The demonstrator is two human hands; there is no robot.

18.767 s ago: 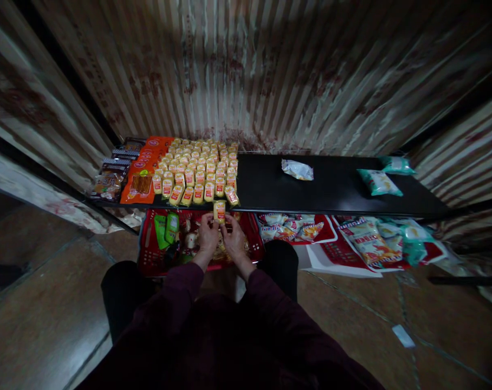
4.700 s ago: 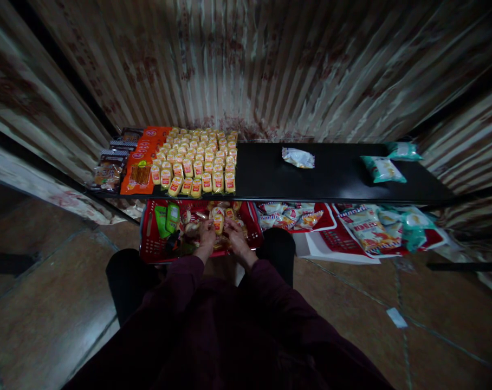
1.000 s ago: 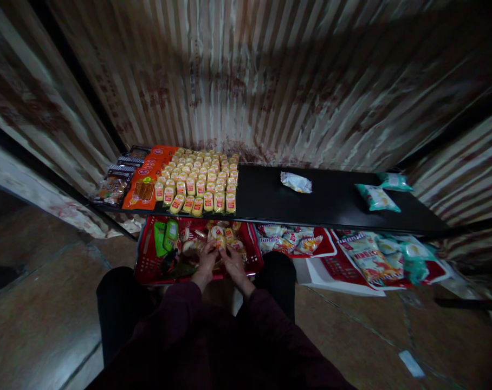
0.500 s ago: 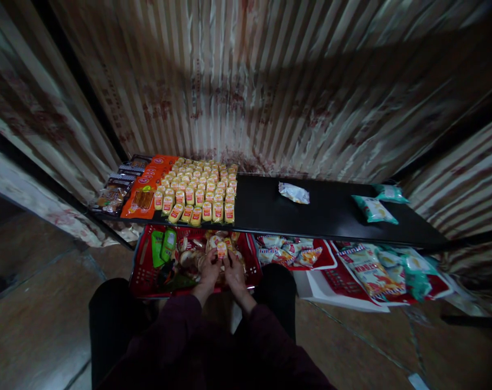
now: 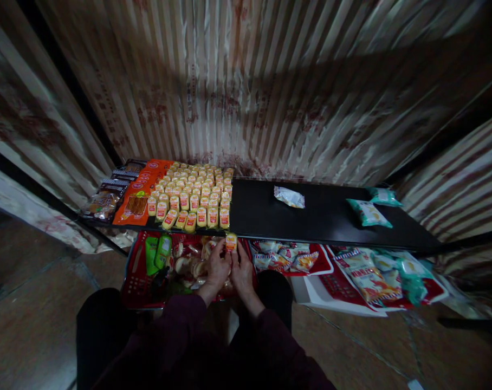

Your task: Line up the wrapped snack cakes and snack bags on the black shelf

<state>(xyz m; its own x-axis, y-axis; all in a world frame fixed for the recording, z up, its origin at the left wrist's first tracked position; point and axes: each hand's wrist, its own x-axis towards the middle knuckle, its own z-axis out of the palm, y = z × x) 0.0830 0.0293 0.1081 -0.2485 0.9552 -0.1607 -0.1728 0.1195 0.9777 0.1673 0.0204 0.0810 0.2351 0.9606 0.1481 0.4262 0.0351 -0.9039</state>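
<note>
Between the fingertips of both hands is a small wrapped snack cake [image 5: 231,242], pale yellow with a red and white label facing up. My left hand [image 5: 218,267] grips its left side, and my right hand [image 5: 241,271] grips its right side. Both hands are over the right part of a red basket [image 5: 133,271], just in front of the shelf edge. Rows of similar wrapped cakes [image 5: 194,202] stand on the left part of the black shelf [image 5: 327,216]. More loose packets lie in the basket, partly covered by my hands.
Orange snack bags [image 5: 135,203] and dark snack bags [image 5: 105,200] lie at the shelf's left end. A white packet [image 5: 289,197] and green packets [image 5: 369,212] lie farther right. Beneath are red baskets of snack bags [image 5: 368,273]. Green packets [image 5: 163,250] sit in the near basket.
Both hands have moved slightly up and to the right with the snack cake, bringing it close to the shelf's front edge. The whole view has shifted a little.
</note>
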